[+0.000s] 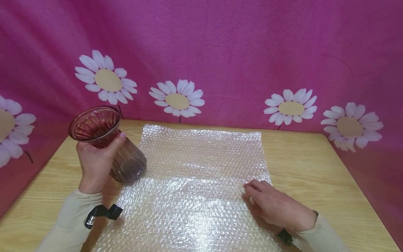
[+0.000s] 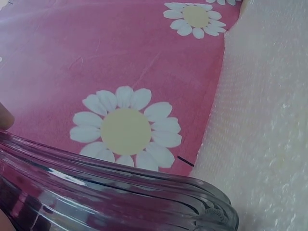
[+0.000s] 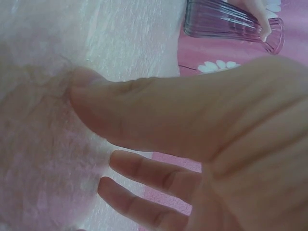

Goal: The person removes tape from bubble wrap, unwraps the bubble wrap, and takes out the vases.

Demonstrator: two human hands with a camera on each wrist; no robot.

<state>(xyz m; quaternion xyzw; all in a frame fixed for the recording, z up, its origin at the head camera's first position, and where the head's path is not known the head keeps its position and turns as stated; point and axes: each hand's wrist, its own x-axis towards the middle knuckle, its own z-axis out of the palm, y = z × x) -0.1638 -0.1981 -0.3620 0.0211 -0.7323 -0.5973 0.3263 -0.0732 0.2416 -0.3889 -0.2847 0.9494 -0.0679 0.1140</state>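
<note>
A ribbed glass vase (image 1: 127,161), purplish at its flared rim and greyer toward the base, leans to the left in my left hand (image 1: 96,164). My fingers and thumb wrap round its neck below the rim. The vase's base is over the left edge of a sheet of clear bubble wrap (image 1: 195,161); whether it touches is unclear. My right hand (image 1: 277,203) is at the sheet's right side with fingers loosely bent. In the right wrist view, the thumb (image 3: 144,110) meets the wrap at its tip, and other fingers (image 3: 149,173) hang apart from it.
The bubble wrap lies spread over a light wooden table (image 1: 308,164), with a crease across its middle. A pink cloth (image 1: 220,63) printed with white daisies hangs behind the table and along both sides. Each wrist wears a black strap (image 1: 102,211).
</note>
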